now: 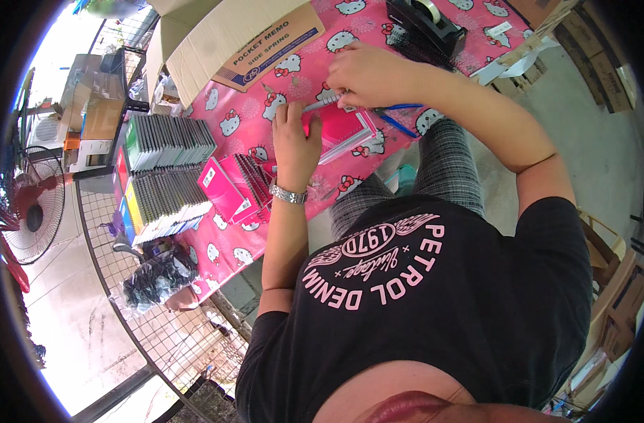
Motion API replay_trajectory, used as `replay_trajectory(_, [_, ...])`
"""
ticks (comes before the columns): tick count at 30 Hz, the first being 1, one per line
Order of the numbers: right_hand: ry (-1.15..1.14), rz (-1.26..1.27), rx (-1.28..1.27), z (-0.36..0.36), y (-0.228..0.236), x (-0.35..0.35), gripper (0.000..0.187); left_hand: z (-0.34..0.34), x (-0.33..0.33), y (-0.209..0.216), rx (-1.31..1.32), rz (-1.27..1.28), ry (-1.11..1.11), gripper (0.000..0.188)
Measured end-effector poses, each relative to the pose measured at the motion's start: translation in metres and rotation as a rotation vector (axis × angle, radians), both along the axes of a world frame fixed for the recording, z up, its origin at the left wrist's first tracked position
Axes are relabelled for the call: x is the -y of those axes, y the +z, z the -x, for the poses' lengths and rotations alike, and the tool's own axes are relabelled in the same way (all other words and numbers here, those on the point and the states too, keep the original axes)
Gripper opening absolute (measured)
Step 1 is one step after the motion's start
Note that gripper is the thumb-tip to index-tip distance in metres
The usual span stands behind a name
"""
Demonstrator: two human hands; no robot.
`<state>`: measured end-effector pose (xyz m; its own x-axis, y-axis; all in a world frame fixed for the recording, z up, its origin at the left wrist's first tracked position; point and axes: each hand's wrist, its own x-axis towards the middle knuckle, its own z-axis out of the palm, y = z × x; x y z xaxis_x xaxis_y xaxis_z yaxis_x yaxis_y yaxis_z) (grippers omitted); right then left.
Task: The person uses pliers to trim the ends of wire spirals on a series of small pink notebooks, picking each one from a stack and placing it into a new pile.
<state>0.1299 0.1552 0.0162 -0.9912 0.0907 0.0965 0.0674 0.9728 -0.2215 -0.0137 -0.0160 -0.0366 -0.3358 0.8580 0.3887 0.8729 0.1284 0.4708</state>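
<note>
A pink notebook lies on the pink patterned tablecloth close in front of me. Along its far edge runs a grey spiral binding. My right hand is curled with its fingertips closed at the binding's right end. At the left end, my left hand holds the binding, its thumb over the notebook. A blue-handled tool, its head partly hidden, lies just right of the notebook. Several pink spiral notebooks lie fanned to the left of my left wrist.
Tall stacks of spiral notebooks stand at the table's left. An open cardboard box is at the far side, and a black tape dispenser at the far right. A black plastic bag sits near the left edge, with a fan beyond.
</note>
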Motion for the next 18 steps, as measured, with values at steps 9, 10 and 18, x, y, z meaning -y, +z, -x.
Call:
replay_trajectory(9, [-0.141,0.121,-0.111,0.002,-0.017,0.023,0.032,-0.008,0.008,0.015,0.116,0.061,-0.005,0.021])
replay_trajectory(10, [-0.119,0.034,-0.258,-0.002,-0.021,0.029,0.031,-0.01,0.01,0.017,0.133,0.077,0.001,0.021])
replay_trajectory(18, [-0.086,-0.143,-0.411,-0.007,-0.031,0.052,0.023,-0.024,0.025,0.011,0.109,0.01,0.04,0.021])
